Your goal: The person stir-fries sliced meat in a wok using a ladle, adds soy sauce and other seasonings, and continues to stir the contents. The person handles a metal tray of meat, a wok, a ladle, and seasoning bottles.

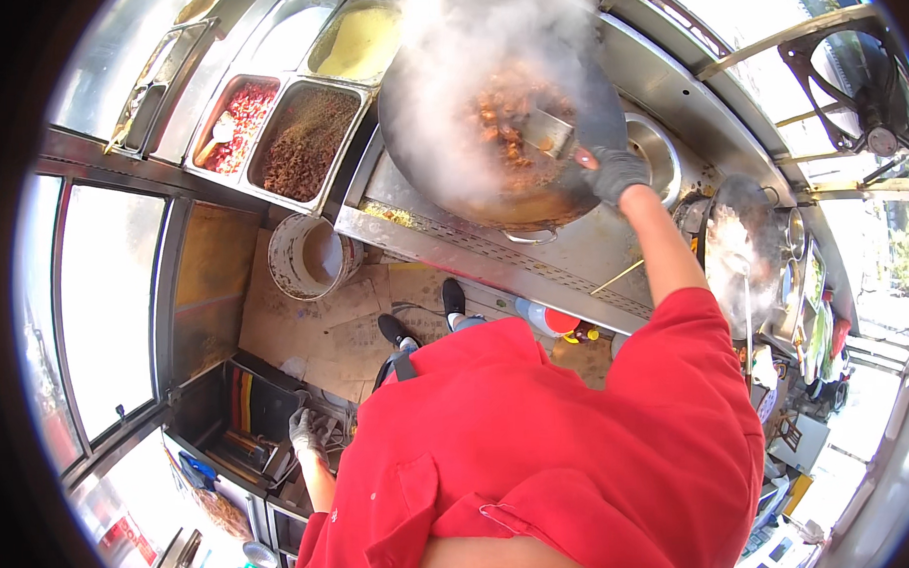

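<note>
My right hand, in a dark grey glove, grips the handle of a metal wok spatula. The spatula's blade rests among browned chunks of food in a large wok. Thick steam hides the wok's far side and part of the food. Down at my left side hangs my left hand, in a grey glove, close to an open black drawer or bin. Its fingers look partly bent, and I cannot tell whether it holds anything.
Metal pans of dark minced food, chopped red food and yellow food stand left of the wok. A dirty bucket of liquid is on the floor. A second steaming wok and a steel bowl lie to the right.
</note>
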`<state>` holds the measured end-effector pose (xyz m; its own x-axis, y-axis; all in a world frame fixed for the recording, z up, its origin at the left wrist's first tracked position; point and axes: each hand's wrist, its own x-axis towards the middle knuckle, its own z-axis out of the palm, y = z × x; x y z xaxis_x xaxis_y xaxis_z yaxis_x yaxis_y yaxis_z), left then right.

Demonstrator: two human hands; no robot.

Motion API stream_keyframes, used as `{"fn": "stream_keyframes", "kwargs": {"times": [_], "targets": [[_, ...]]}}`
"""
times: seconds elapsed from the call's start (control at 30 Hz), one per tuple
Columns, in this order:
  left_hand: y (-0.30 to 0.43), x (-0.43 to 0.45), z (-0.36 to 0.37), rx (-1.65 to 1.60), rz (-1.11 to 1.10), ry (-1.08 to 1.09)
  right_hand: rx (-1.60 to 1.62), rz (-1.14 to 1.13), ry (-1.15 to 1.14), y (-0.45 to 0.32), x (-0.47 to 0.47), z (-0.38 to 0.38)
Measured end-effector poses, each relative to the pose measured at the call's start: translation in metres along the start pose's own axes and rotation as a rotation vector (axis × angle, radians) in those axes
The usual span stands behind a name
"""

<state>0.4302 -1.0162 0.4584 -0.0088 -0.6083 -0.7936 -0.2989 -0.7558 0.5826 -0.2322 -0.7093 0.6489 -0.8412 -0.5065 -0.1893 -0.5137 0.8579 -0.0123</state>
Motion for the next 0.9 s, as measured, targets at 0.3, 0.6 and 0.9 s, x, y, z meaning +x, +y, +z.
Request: {"fn": "stream_keyframes", "kwargs": {"times": [0.3, 0.6, 0.9], "targets": [[-0.023, -0.052, 0.018, 0.074, -0.03, 0.154, -0.102, 0.105, -0.112, 0.026, 0.038, -0.012], [-0.031, -0.064, 0.012, 0.022, -0.02, 0.166, 0.01, -0.011, -0.123, -0.007, 0.076, -0.006], [-0.058, -0.035, -0.001, 0.012, -0.092, 0.126, -0.068, -0.071, -0.216, 0.008, 0.021, 0.0]]}}
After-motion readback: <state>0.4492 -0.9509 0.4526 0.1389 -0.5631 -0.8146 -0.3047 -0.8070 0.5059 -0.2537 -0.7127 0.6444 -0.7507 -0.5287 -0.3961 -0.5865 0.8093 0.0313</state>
